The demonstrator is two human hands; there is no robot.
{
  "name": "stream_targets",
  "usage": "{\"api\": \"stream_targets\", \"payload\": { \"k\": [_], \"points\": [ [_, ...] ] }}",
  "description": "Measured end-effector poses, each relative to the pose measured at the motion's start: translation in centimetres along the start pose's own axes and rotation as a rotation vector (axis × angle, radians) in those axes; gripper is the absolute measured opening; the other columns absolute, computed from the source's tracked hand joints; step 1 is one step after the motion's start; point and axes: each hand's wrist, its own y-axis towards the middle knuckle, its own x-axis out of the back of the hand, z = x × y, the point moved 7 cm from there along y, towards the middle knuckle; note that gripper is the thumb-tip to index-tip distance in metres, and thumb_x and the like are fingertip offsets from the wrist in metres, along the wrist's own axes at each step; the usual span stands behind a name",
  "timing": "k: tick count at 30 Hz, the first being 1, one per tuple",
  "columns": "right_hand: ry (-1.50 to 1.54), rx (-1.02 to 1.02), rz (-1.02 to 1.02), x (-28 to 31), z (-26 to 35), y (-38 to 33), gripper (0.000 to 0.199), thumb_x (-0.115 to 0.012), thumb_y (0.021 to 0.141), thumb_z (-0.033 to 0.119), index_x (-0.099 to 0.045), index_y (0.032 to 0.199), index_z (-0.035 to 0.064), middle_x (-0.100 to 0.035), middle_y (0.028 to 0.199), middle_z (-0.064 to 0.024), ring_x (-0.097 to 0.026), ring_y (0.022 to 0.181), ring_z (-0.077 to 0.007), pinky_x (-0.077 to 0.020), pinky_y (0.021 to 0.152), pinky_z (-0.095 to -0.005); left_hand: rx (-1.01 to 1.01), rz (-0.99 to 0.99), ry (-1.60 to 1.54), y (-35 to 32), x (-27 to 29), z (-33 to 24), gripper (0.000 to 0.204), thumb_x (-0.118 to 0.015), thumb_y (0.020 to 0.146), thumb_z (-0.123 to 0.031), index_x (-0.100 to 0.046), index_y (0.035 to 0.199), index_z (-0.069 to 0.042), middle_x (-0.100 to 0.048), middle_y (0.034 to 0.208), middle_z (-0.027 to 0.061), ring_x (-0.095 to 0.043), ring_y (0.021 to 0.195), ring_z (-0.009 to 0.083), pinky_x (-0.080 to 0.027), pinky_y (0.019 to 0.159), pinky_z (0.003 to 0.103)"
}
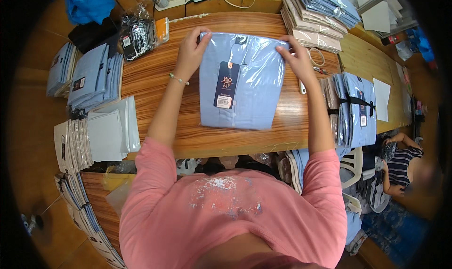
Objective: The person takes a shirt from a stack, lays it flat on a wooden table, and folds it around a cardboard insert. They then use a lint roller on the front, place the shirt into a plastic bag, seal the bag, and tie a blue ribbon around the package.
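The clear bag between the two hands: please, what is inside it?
A folded blue shirt with a dark tag is visible. The shirt's underside is covered, so I cannot see it.

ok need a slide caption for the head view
Left hand and right hand hold a folded, plastic-wrapped light blue shirt by its far corners over a striped brown wooden table.
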Motion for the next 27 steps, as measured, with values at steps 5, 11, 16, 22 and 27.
{"api": "stream_targets", "payload": {
  "k": [5, 11, 16, 22, 27],
  "points": [
    [-0.426, -0.036, -0.287, -11.4, -5.8, -0.7, 0.039, -0.059, 0.083, 0.022, -0.053, 0.118, 0.0064, -0.046, 0.123, -0.0189, -0.039, 0.118, -0.0355, -0.0266, 0.099, -0.0515, 0.080, -0.176, 0.394, -3.2, -6.3, 5.7, 0.027, -0.052, 0.087, -0.020, -0.056, 0.110, -0.007, -0.052, 0.116, 0.0150, -0.043, 0.112, 0.0332, -0.031, 0.097, 0.043],
    [-0.429, -0.141, -0.257, -19.2, -7.2, -1.5, 0.043, -0.048, 0.087, 0.027, -0.050, 0.125, 0.0083, -0.034, 0.137, -0.0189, -0.020, 0.133, -0.0379, -0.0051, 0.102, -0.0616, 0.158, -0.114, 0.544, -5.6, -13.8, 8.3, 0.035, -0.045, 0.090, -0.026, -0.054, 0.122, -0.014, -0.044, 0.131, 0.0131, -0.029, 0.127, 0.0350, -0.014, 0.103, 0.057],
    [-0.467, -0.139, -0.221, -19.5, -7.5, -1.3, 0.036, -0.048, 0.087, 0.025, -0.056, 0.119, 0.0083, -0.041, 0.134, -0.0175, -0.023, 0.131, -0.0381, -0.0051, 0.101, -0.0628, 0.173, -0.047, 0.602, -5.3, -14.1, 8.3, 0.034, -0.045, 0.091, -0.027, -0.056, 0.122, -0.016, -0.043, 0.132, 0.0102, -0.027, 0.129, 0.0342, -0.011, 0.103, 0.058],
    [-0.459, -0.144, -0.194, -19.8, -7.6, -1.3, 0.036, -0.048, 0.087, 0.025, -0.056, 0.119, 0.0094, -0.041, 0.134, -0.0173, -0.024, 0.131, -0.0389, -0.0045, 0.101, -0.0637, 0.187, -0.032, 0.612, -5.3, -14.2, 8.5, 0.034, -0.046, 0.090, -0.027, -0.055, 0.122, -0.016, -0.044, 0.131, 0.0097, -0.028, 0.128, 0.0338, -0.013, 0.102, 0.058],
    [-0.481, -0.149, -0.190, -19.9, -7.9, -1.9, 0.037, -0.048, 0.086, 0.025, -0.057, 0.119, 0.0111, -0.041, 0.134, -0.0162, -0.023, 0.131, -0.0386, -0.0039, 0.101, -0.0635, 0.179, -0.029, 0.624, -5.7, -14.2, 8.2, 0.035, -0.048, 0.089, -0.026, -0.055, 0.122, -0.016, -0.045, 0.129, 0.0100, -0.029, 0.128, 0.0338, -0.014, 0.101, 0.059]
  ]
}}
